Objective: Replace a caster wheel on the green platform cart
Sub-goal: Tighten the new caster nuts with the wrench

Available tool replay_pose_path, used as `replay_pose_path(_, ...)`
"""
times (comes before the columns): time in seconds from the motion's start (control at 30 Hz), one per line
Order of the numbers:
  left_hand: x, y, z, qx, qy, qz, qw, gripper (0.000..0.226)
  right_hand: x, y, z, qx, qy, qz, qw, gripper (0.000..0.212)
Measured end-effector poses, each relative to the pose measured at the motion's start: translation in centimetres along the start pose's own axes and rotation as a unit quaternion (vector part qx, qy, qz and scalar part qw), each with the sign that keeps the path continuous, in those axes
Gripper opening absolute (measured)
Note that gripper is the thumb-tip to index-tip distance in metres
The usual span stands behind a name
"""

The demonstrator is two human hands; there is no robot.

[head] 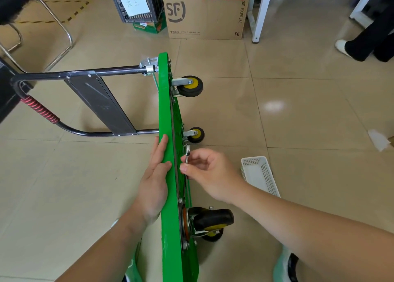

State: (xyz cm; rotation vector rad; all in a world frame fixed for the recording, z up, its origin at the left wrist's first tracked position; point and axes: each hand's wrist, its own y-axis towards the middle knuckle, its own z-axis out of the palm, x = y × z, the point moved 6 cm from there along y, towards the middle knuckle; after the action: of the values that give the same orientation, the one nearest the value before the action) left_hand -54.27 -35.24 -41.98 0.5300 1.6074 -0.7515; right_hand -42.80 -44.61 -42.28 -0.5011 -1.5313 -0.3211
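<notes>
Wrench (187, 152) pinched in right hand (210, 175); left hand (154, 185) (flat, uncurled) presses against upended green cart (165, 111).

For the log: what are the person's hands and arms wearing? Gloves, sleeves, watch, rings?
The left hand and right hand are bare: no gloves or rings show. The left forearm and right forearm are uncovered to the frame edge, no sleeve, watch or band in view.
</notes>
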Motion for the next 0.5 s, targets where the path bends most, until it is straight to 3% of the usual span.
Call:
replay_pose_path(0.37, 0.4, 0.1, -0.1, 0.002, -0.019, 0.004, 1.000, 0.063, -2.0, 1.0, 0.8, 0.000, -0.024, 0.026, 0.999, 0.013)
replay_pose_path(0.5, 0.7, 0.1, -0.2, 0.010, -0.013, -0.001, 1.000, 0.062, -4.2, 2.5, 0.4, -0.005, 0.033, 0.090, 0.995, 0.008)
